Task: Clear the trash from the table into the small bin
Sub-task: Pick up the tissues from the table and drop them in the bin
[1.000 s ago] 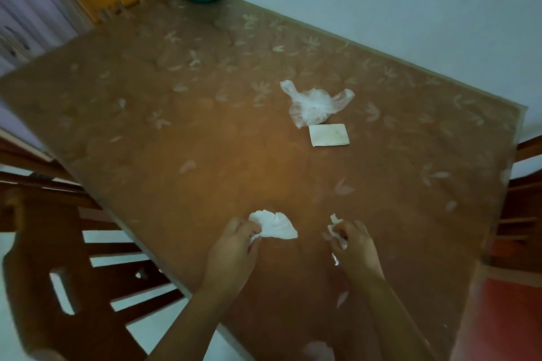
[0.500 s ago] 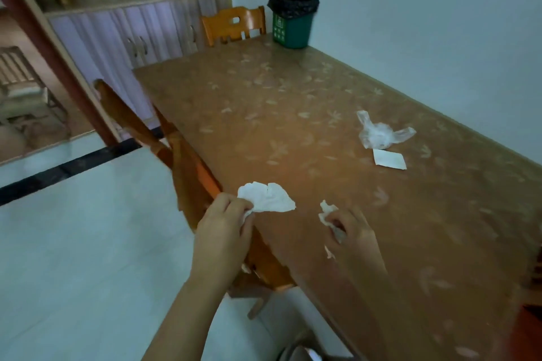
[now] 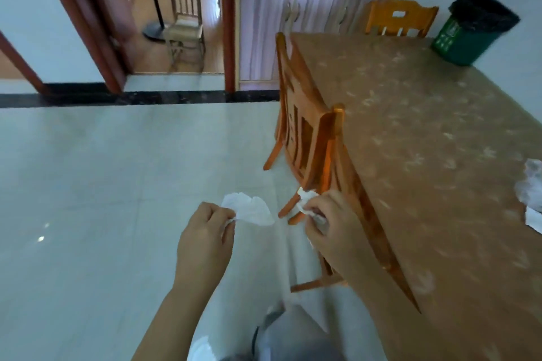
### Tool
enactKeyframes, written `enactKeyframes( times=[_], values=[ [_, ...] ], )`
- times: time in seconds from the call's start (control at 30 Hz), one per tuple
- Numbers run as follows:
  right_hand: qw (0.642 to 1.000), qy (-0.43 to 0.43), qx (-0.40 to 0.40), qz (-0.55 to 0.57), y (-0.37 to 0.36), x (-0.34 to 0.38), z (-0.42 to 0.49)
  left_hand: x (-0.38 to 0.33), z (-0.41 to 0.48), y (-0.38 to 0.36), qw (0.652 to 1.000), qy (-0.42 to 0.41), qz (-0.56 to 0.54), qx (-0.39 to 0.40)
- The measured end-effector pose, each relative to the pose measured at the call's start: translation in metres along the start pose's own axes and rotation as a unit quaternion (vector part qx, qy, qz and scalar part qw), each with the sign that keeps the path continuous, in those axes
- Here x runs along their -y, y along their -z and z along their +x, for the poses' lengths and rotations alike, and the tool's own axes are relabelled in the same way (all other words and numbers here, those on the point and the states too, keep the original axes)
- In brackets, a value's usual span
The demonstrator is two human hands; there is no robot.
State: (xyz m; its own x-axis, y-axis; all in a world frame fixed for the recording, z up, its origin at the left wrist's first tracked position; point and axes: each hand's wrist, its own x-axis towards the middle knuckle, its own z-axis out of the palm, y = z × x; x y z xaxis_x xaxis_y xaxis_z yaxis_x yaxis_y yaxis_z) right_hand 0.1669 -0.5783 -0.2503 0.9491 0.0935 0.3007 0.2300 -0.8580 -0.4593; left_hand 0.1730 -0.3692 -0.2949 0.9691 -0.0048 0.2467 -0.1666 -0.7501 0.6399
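White tissue hung pinched in the left hand; the right hand clenched a crumpled scrap, both beyond the table's long edge. It looked wisest to grip tight and walk past the chair to the bin on its far corner.

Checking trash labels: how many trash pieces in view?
4. One white tissue pinched in the left hand; one crumpled tissue in the right hand; a clear plastic bag and a white paper slip on the table, cut by the right edge. More may be off-frame.
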Motion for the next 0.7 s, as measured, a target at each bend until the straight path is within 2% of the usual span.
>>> enactKeyframes(
  times=[0.13, 0.3, 0.47, 0.6, 0.7],
  values=[
    [0.999, 0.031, 0.033, -0.007, -0.031, 0.011, 0.042, 0.031, 0.021, 0.007, 0.999, 0.042, 0.002, -0.004],
    [0.997, 0.001, 0.054, 0.06, -0.082, -0.001, 0.118, 0.064, 0.085, -0.001, 0.997, 0.068, 0.015, 0.016],
    [0.993, -0.034, 0.041, 0.103, -0.102, -0.016, 0.233, 0.076, 0.2, 0.001, 0.998, 0.046, 0.045, 0.024],
    [0.996, -0.014, 0.013, 0.088, -0.096, -0.026, 0.322, 0.079, 0.298, 0.012, 0.998, 0.008, 0.064, 0.002],
    [0.992, -0.055, 0.06, 0.097, -0.101, -0.04, 0.376, 0.088, 0.357, 0.007, 0.998, 0.016, 0.063, -0.007]
  ],
)
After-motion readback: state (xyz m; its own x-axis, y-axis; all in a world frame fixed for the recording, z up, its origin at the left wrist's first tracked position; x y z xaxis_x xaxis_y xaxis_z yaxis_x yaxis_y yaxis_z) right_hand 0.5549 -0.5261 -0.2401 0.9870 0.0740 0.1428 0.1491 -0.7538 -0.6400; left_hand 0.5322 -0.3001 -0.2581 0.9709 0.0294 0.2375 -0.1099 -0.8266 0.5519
